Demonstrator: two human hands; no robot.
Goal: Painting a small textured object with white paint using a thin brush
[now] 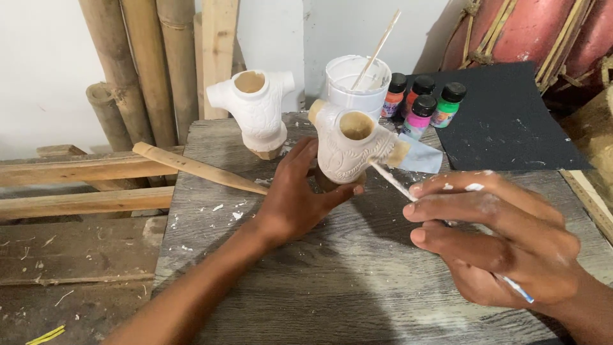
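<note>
The left hand (300,201) is closed around the base of a white torso-shaped figure (351,150), thumb on the near side and fingers wrapped to the figure's left; the figure stands upright near the middle of the grey wooden counter (332,281), toward its far edge. The right hand (504,239) grips a thin paintbrush (396,184) between thumb and fingertips; the brush tip touches the figure's right sleeve, which is partly unpainted and tan. White paint spots mark the right hand's fingers. A second white torso figure (255,112) stands upright near the far left corner of the counter, apart from the first. Directly behind the held figure, at the far edge, sits a white paint tub (354,86) with a wooden stir stick (378,48) leaning in it. Just right of the tub stand four small paint bottles (424,102) with black caps, holding orange, red, pink and green paint. A dark sheet of abrasive paper (504,121) lies at the far right of the counter. A tapered wooden stick (198,168) rests across the left edge. Bamboo poles (147,70) lean against the wall behind.
</note>
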